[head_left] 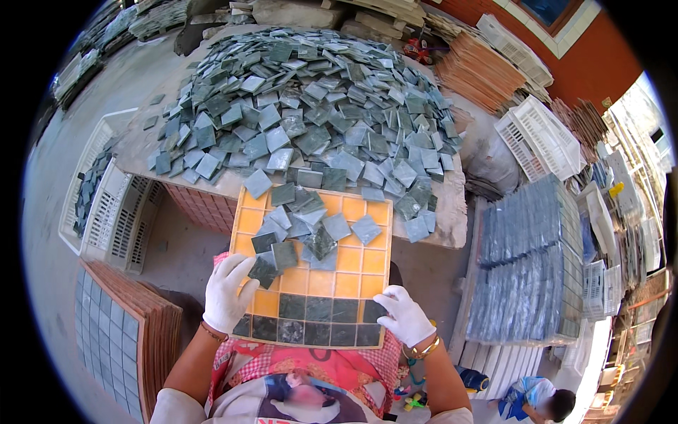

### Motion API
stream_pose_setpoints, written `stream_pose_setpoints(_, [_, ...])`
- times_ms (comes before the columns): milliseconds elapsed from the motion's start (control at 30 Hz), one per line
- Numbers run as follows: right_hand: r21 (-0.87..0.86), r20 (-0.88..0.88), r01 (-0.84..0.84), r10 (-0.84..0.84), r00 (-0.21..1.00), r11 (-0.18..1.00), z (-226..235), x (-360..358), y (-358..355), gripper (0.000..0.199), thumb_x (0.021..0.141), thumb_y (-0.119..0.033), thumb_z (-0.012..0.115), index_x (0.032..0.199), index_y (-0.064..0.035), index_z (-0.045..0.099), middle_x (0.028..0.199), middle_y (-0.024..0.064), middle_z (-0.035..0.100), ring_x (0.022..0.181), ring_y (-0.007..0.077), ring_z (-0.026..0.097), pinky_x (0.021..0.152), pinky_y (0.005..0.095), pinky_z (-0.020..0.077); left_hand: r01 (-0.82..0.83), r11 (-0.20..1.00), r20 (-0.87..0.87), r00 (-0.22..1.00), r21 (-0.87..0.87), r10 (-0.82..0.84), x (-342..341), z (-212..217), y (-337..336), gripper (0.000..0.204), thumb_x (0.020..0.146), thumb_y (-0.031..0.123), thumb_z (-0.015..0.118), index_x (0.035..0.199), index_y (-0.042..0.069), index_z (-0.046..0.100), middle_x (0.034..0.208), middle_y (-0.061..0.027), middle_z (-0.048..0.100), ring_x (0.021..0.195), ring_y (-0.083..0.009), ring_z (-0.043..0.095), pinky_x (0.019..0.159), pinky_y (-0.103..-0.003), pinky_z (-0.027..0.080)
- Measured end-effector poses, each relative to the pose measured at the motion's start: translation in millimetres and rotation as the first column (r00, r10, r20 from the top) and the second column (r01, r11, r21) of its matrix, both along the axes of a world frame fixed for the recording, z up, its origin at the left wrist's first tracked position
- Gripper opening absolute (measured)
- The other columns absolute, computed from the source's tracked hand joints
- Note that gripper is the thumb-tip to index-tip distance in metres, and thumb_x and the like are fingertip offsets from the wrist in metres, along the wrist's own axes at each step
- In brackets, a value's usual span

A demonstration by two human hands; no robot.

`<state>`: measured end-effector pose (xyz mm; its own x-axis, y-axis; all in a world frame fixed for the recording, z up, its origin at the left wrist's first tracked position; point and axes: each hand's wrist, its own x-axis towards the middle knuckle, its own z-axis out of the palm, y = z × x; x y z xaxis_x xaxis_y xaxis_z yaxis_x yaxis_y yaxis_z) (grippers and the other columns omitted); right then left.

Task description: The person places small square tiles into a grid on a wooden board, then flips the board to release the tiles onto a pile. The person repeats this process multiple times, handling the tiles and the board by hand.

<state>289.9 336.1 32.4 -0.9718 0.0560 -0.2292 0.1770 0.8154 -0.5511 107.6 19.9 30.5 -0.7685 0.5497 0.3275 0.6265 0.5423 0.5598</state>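
On the tray [321,284], we find loose tiles [320,242] mostly ahead, nearer the left hand [229,291] than the right hand [406,316]; whether either grasps, we cannot tell.

orange-yellow gridded tray [349,259], grey-green mottled tiles [311,140], white-gloved hands [229,291], pink-and-white checked cloth [247,360]

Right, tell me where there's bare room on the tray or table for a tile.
Orange tray: a bare band below the loose tiles, above the laid dark tiles, reaching the right rim. Table: a bare front right corner beside the tile heap. Crowded: the tray's middle, under loose tiles, and most of the tabletop.
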Motion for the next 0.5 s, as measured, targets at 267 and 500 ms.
stream_pose_setpoints(267, [0.219,-0.006,-0.067,0.070,0.998,0.973,-0.1,-2.9,-20.8,0.050,0.076,-0.014,0.072,0.121,-0.0070,0.050,0.104,0.0143,0.053,0.097,0.0328,0.057,0.081,0.0404,0.0493,-0.036,0.999,-0.081,0.996,-0.034,0.033,2.2,1.1,10.1,0.051,0.071,0.011,0.074,0.119,0.003,0.057,0.113,-0.0149,0.057,0.101,-0.0342,0.056,0.088,-0.040,0.047])
stream_pose_setpoints(500, [0.143,-0.240,-0.004,0.038,0.970,0.990,6.4,-63.6,-68.5,0.055,0.077,-0.018,0.071,0.126,-0.0094,0.049,0.112,0.0145,0.054,0.098,0.0330,0.059,0.081,0.0421,0.0502,-0.057,0.947,0.057,0.995,-0.316,0.079,-0.1,-6.0,49.4,0.084,0.062,0.031,0.083,0.132,0.006,0.044,0.110,-0.0130,0.053,0.099,-0.0324,0.053,0.086,-0.041,0.046])
